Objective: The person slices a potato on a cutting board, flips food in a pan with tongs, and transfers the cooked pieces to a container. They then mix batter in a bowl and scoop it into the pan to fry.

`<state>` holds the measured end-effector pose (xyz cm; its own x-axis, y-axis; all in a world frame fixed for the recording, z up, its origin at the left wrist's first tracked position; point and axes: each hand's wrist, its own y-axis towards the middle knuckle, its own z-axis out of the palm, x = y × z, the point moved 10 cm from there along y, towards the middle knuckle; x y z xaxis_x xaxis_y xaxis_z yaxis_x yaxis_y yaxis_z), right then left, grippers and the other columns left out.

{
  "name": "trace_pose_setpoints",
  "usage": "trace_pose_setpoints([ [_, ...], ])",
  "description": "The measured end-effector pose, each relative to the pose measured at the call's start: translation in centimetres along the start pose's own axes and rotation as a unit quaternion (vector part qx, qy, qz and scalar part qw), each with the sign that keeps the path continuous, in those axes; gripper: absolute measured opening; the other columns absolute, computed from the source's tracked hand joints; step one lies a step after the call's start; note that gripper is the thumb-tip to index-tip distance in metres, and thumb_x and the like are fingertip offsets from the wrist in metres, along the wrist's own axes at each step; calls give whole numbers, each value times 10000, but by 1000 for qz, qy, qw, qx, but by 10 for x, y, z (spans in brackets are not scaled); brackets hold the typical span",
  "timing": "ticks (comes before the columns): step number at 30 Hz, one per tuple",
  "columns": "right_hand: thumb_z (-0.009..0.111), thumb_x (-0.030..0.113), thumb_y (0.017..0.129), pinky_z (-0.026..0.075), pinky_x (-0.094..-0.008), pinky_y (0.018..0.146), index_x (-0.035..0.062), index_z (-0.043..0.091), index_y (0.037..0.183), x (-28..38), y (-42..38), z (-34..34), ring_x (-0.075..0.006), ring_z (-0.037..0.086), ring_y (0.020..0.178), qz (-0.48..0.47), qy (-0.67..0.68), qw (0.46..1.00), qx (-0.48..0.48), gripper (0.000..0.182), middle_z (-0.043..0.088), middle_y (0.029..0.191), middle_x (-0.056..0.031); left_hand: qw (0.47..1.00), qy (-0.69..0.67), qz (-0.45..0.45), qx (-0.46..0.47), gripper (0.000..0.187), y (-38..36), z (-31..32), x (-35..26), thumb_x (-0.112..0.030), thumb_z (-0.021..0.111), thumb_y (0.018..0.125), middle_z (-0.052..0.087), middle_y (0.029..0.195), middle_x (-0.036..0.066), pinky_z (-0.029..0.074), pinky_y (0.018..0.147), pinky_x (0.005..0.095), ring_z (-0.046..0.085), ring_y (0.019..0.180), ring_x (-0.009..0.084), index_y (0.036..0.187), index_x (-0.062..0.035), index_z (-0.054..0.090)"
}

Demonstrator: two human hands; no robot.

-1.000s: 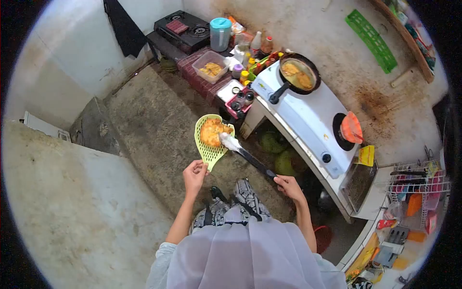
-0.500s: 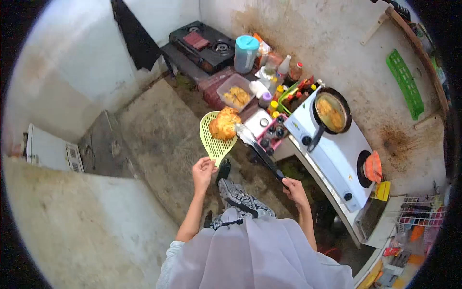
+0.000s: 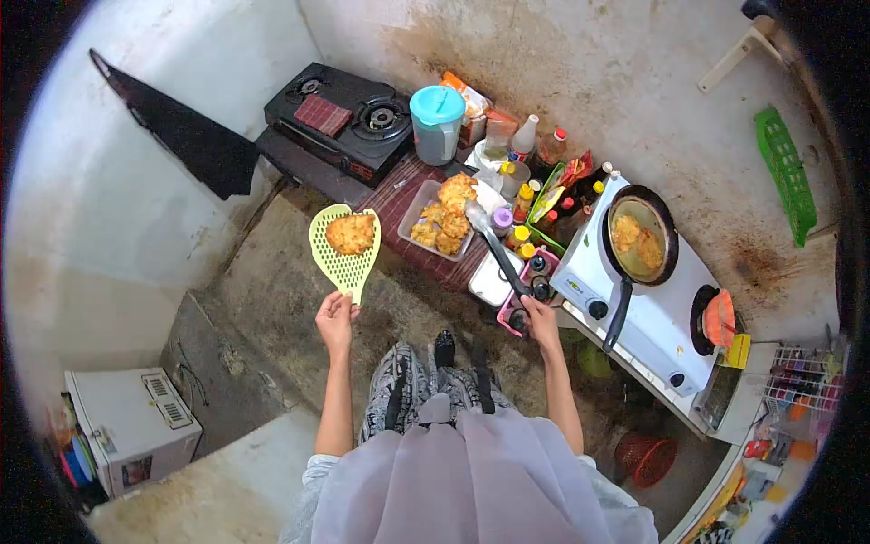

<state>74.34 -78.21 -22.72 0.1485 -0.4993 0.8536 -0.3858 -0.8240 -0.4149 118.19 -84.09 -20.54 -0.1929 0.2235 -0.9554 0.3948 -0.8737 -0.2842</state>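
My left hand [image 3: 337,321] is closed around the handle of a light-green perforated skimmer [image 3: 335,268], with one browned fritter [image 3: 350,234] lying on it. A pair of tongs [image 3: 494,243] with a black handle and silvery tips is in my right hand [image 3: 542,324]. Right at the tips is another fritter [image 3: 457,189], over the far edge of a clear plastic container [image 3: 412,218]. Several golden fritters [image 3: 442,225] lie inside this container, which rests on a dark red striped cloth [image 3: 391,216].
Fritters sit in oil in a frying pan [image 3: 640,238] on the white stove [image 3: 651,328] at right. Sauce bottles [image 3: 524,201] and a blue-lidded jug [image 3: 437,125] crowd the counter. A black stove [image 3: 340,118] stands at the back left, a red basket [image 3: 645,458] on the floor.
The skimmer has moved left, away from the tongs, and carries less. The tongs now reach over the container with a fritter at their tips. My view has shifted too.
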Motion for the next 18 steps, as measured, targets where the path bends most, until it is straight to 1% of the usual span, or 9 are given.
trace_pose_setpoints([
  [3,555,370,798,226,-197,352,51,627,823,-23,36,33,-43,343,376,-4,13,1000,-11,328,408,494,51,1000,12,-11,23,211,33,11,1,-139,580,796,597,796,61,473,543,207,570,604,103,936,12,538],
  [5,556,371,798,243,-209,349,45,623,778,-64,56,62,-49,346,375,59,71,996,18,333,418,495,41,999,13,-29,38,214,47,13,9,-142,577,798,596,803,61,474,550,206,571,612,104,941,12,537],
  [6,564,376,791,253,-216,339,47,612,747,-62,63,67,-50,349,368,43,22,999,-8,335,411,490,37,998,13,-35,50,217,59,21,4,-144,573,800,595,809,61,475,556,206,572,619,105,946,12,536],
  [7,575,396,777,301,-211,384,34,632,795,-66,69,74,-58,384,410,57,-30,998,-12,366,436,503,30,998,16,-34,58,217,70,27,-2,-144,573,800,595,809,61,475,556,206,572,619,105,946,12,536],
  [9,538,527,739,374,-265,524,58,615,979,-66,79,91,-117,460,510,61,-81,995,-2,533,477,517,-26,997,11,-50,60,195,88,30,-6,-102,575,792,599,777,71,457,524,187,563,585,94,931,25,525],
  [13,535,547,727,385,-280,545,96,625,974,-88,104,121,-128,463,516,61,-88,993,-49,522,483,517,-30,993,44,-72,85,188,120,34,-12,-112,575,795,599,788,60,461,533,192,557,587,85,924,17,530],
  [16,516,611,693,414,-313,600,103,643,929,-85,111,143,-181,542,591,132,-113,984,-30,575,523,536,-50,990,45,-68,115,190,137,38,-17,-117,578,795,598,789,55,463,535,191,558,587,86,924,13,532],
  [17,516,611,693,414,-313,600,103,643,929,-77,110,148,-181,542,591,138,-111,984,-32,575,523,536,-50,989,50,-72,118,190,142,37,-16,-117,578,795,598,789,55,463,535,191,558,587,86,924,13,532],
  [18,505,620,692,420,-327,617,99,644,922,-82,113,152,-211,561,629,146,-113,982,-47,587,549,569,-73,987,52,-75,130,191,146,35,-9,-121,581,794,597,789,55,464,535,191,558,588,86,923,11,533],
])
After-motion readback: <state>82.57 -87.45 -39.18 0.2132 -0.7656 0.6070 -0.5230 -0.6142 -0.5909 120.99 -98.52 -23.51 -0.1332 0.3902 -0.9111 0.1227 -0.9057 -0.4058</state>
